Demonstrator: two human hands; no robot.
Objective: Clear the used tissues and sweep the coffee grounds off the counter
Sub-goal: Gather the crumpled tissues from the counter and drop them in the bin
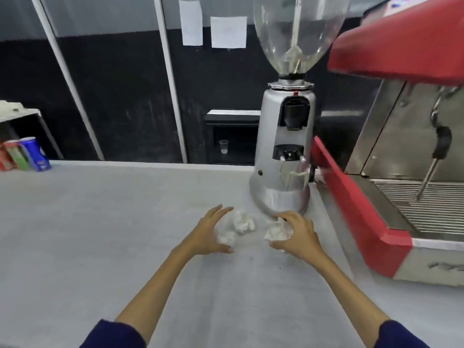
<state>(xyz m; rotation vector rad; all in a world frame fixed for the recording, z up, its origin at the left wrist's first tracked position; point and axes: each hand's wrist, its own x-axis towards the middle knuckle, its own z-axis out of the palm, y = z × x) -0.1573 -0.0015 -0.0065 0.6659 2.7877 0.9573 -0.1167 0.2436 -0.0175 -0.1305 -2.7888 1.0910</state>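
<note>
1. A pale grey table (100, 222) spans the view, backed by dark panels with white uprights.
2. A red and steel espresso machine (391, 172) fills the right side, its drip grate facing the person.
3. A silver coffee grinder (283, 146) with a clear, empty hopper stands on the table just left of the machine.
4. The left hand (212, 234) curves, fingers spread, around a crumpled white tissue (226, 237); whether it grips is unclear.
5. The right hand (298, 234) cups a second tissue wad (276, 233) at the grinder's base, fingers curled round it.
6. A third tissue (242, 222) lies between the hands.
7. Drink cans (27, 154) stand at far left.
8. Any coffee grounds are too faint to make out.
</note>
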